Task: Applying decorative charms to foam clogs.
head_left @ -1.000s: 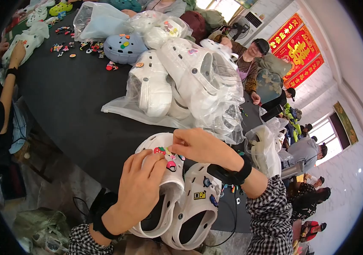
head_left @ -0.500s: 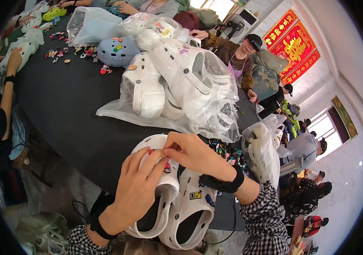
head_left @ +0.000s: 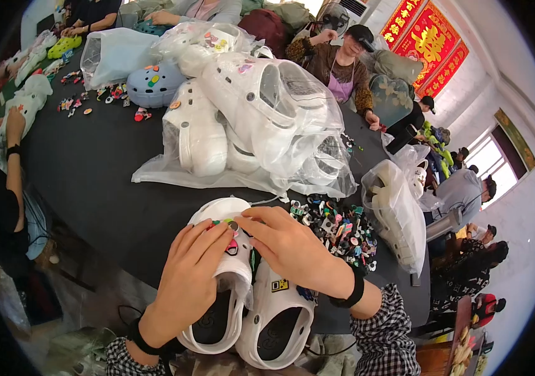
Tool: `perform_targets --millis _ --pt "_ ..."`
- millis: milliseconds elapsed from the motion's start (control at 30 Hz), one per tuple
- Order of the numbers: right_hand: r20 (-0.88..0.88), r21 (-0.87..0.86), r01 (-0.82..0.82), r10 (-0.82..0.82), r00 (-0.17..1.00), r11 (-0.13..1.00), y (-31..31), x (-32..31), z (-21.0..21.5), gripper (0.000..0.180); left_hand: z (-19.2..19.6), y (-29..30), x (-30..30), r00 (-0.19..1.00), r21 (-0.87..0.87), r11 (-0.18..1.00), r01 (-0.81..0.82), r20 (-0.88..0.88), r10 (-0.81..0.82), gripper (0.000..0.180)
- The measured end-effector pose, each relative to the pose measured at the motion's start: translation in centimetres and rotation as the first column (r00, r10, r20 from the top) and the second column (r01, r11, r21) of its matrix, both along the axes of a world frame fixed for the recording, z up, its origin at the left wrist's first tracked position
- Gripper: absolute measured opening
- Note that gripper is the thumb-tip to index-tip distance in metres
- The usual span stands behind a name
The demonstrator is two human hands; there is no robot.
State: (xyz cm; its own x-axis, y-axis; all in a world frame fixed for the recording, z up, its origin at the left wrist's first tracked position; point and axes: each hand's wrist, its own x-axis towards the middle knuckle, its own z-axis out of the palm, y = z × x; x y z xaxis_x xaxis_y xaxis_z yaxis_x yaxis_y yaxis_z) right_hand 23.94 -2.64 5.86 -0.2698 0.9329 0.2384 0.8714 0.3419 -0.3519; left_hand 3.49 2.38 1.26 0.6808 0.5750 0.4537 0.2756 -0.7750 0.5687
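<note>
Since a moment ago, the right hand (head_left: pixel 287 246) has straightened its fingers. Leftward, the left hand (head_left: pixel 189 272) lies fingers together across the white clog (head_left: pixel 233 268), toe pointing away between both. A round disc (head_left: pixel 234 225) sits at their fingertips; I can't tell which pinches it. Charms (head_left: pixel 346 230) pile beyond the right hand.

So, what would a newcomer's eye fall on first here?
Probably the big pile of bagged clogs in the upper middle of the table, then the bright red banners on the wall at upper right. Nearest the viewer, the left hand and right hand touch a white clog, with a colourful charm heap to its right.
</note>
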Motion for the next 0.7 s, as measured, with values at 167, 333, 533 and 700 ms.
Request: perform_targets --millis 167,333,533,700 --pt "0.043 0.030 0.032 -0.034 0.999 0.999 -0.9 -0.8 0.0 0.050 0.0 0.1 -0.1 1.000 -0.026 1.000 0.008 -0.002 -0.008 0.062" --pt "0.037 0.021 -0.005 0.004 0.999 1.000 0.1 -0.5 -0.5 0.046 0.1 0.2 -0.1 0.995 -0.221 0.975 0.016 0.102 0.007 0.066" --pt "-0.146 -0.098 -0.058 0.043 0.988 0.994 0.4 0.4 0.6 0.039 0.7 0.2 0.2 1.000 -0.081 0.997 0.008 0.012 -0.008 0.067" --pt "-0.010 -0.125 -0.076 0.075 0.997 0.989 0.6 0.7 1.3 0.041 0.4 0.7 0.2 0.999 -0.073 0.997 0.036 0.040 -0.033 0.064"
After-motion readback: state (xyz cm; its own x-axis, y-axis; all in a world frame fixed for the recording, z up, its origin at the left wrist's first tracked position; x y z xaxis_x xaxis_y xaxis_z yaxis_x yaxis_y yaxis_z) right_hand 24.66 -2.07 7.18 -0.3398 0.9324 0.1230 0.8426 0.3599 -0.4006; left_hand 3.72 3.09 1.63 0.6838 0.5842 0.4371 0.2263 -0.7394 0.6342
